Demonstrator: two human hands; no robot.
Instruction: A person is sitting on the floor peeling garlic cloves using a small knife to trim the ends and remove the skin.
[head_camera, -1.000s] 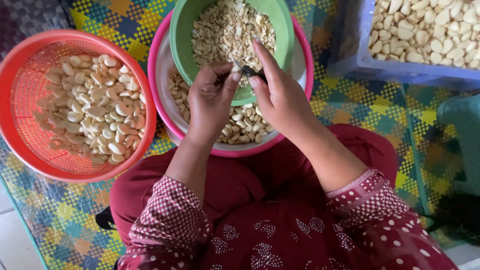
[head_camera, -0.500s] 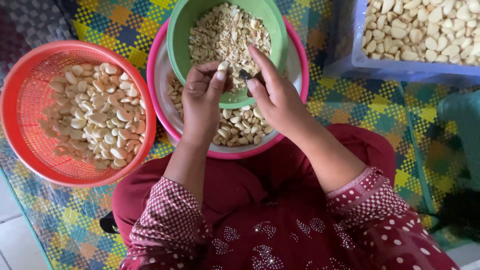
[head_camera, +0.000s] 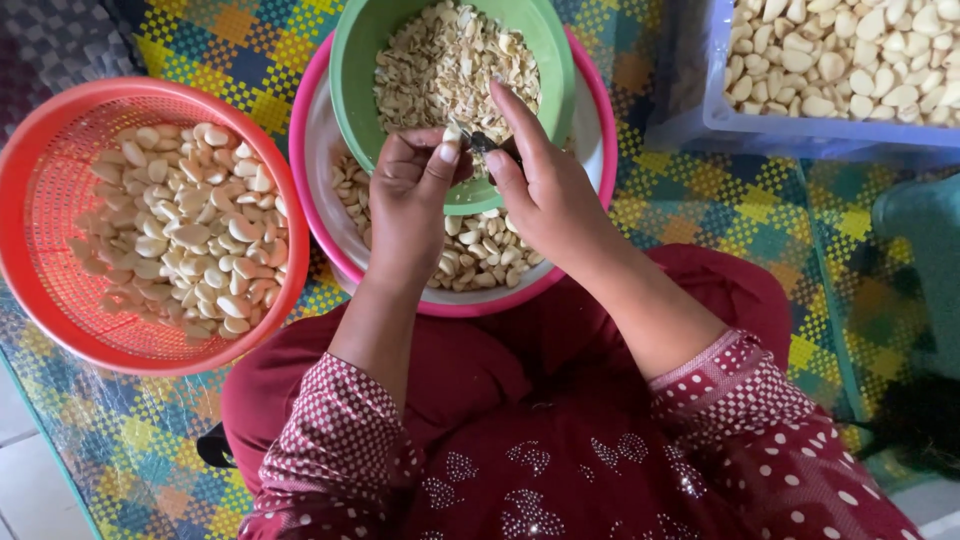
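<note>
My left hand pinches a small pale nut between thumb and fingers over the near rim of a green bowl holding broken pale pieces. My right hand is closed on a small dark blade whose tip meets the nut. The green bowl rests inside a pink-rimmed bowl with whole pale nuts in its bottom. Both hands hover above these bowls, close together.
A red mesh basket of pale nuts sits at the left. A clear blue-tinted tub of nuts stands at the upper right. A colourful woven mat lies beneath, and my dark red clothing fills the foreground.
The hands stay together over the green bowl, with only small shifts of fingers around the nut. The view has drifted slightly.
</note>
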